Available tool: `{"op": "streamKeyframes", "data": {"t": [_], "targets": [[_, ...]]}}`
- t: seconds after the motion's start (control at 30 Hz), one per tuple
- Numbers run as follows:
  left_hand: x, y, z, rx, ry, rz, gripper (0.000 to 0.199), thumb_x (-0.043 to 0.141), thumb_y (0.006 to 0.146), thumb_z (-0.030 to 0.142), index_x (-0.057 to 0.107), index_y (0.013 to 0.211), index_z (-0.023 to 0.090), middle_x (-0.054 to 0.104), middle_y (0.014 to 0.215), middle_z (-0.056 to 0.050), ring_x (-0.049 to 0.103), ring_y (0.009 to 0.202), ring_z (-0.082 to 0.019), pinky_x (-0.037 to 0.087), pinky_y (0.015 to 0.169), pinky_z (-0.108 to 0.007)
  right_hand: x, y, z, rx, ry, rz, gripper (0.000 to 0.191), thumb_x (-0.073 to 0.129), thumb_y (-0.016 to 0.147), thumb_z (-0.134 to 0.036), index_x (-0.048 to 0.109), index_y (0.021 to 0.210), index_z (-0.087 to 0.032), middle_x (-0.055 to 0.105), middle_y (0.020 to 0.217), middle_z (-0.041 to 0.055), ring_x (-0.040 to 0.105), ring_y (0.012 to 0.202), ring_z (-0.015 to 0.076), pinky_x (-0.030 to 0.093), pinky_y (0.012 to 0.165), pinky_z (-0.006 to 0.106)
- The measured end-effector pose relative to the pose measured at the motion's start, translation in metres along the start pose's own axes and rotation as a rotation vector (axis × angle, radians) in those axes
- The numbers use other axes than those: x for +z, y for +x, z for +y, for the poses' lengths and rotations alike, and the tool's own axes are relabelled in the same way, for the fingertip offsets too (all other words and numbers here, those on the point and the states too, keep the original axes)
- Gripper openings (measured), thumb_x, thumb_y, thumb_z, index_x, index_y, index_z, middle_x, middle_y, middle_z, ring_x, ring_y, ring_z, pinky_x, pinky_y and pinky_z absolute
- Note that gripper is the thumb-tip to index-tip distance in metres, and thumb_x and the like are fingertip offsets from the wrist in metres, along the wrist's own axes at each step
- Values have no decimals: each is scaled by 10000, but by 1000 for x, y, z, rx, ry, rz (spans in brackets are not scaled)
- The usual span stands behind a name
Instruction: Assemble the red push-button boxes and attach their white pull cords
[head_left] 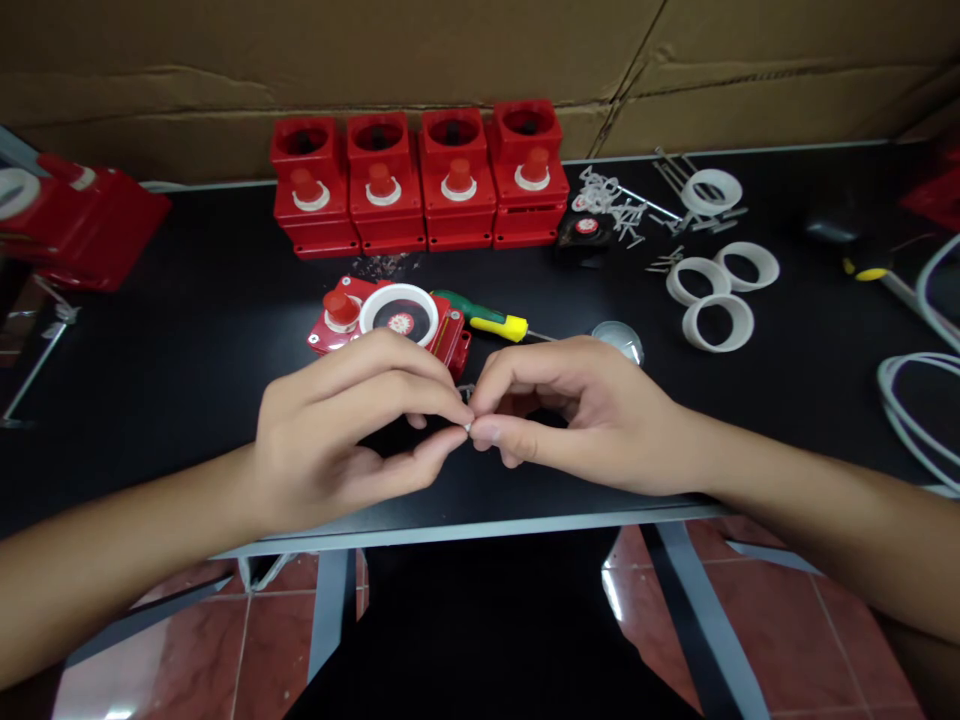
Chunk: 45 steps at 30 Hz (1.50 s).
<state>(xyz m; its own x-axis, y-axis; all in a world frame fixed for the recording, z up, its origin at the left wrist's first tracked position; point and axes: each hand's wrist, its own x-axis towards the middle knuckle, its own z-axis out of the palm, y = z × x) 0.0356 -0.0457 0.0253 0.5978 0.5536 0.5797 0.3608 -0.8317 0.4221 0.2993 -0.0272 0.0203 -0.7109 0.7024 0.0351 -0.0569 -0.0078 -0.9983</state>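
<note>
Red housing at the centre of the frame, lying on the black worktop just beyond the hands. Its white ring and labelled dark disc are in place, so this unit seems well advanced. At centre, the left hand and right hand meet, the fingers of each closed in a pinch on a small pale piece, too small to identify; its handling appears unfinished. Upper centre: four red housings in a row, knobs fitted but round openings without rings, hence apparently less complete. Upper left: another red housing, with a ring. Right of centre and upper right: four loose white rings, seemingly unused, near scattered screws. A green-and-yellow screwdriver lies beside the central unit.
</note>
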Motion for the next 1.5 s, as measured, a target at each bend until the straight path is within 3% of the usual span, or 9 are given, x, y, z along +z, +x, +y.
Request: {"op": "streamKeyframes", "data": {"t": [0.27, 0.9, 1.27, 1.5], "targets": [[2, 0, 0, -7, -30, -10, 134, 851, 1046, 82, 793, 1097, 192, 834, 1048, -55, 813, 860, -160, 679, 835, -282, 1, -1, 1, 21, -28, -11, 201, 937, 1024, -271, 777, 979, -158, 754, 823, -27, 705, 695, 92, 567, 676, 216], [4, 1, 4, 43, 72, -38, 155, 790, 1036, 71, 737, 1029, 217, 825, 934, -25, 804, 763, -152, 669, 747, -243, 3, 1, 2, -3, -139, -10, 124, 791, 1016, -171, 728, 910, -174, 724, 820, -35, 639, 724, 94, 530, 685, 229], [1, -1, 0, 26, 14, -65, 165, 787, 1072, 111, 757, 1075, 273, 866, 989, -36, 845, 799, -177, 720, 729, -269, 3, 1, 1, 87, -49, -14, 228, 907, 978, -235, 704, 882, -191, 695, 799, -45, 612, 717, 107, 509, 679, 247], [1, -2, -2, 60, -14, -85, 134, 794, 1080, 98, 750, 1109, 221, 862, 999, -70, 858, 844, -182, 731, 766, -276, 1, 1, 0, 164, 11, -54, 233, 892, 993, -274, 693, 905, -191, 705, 842, -32, 660, 739, 109, 532, 709, 257]]}}
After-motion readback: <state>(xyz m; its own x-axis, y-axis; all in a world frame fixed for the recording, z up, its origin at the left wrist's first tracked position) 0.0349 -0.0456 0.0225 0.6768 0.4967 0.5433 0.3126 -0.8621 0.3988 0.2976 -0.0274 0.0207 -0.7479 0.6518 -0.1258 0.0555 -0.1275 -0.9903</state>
